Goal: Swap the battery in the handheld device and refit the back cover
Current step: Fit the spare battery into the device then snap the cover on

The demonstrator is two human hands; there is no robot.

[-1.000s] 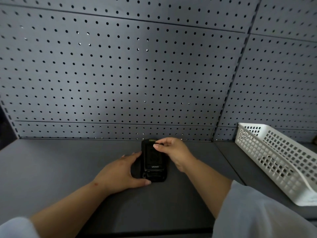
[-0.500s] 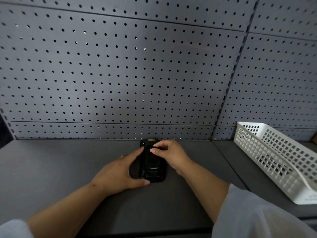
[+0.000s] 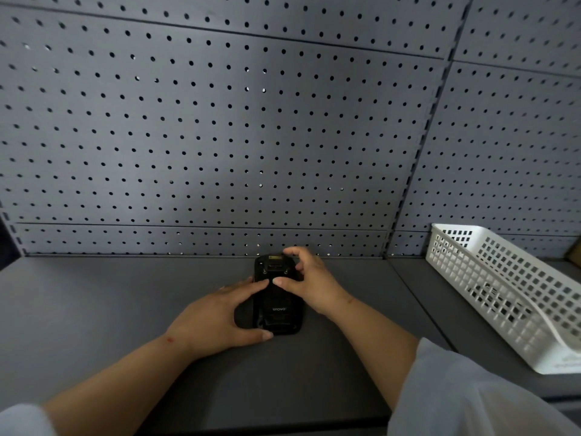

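Single head-worn view looks forward and down, close over the shelf.

You face a grey pegboard wall rising behind a dark grey shelf; a white plastic basket sits at your right, under dim light.

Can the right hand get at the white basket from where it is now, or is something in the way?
Probably yes. The right hand rests on the black device, and the shelf between it and the white basket looks bare.
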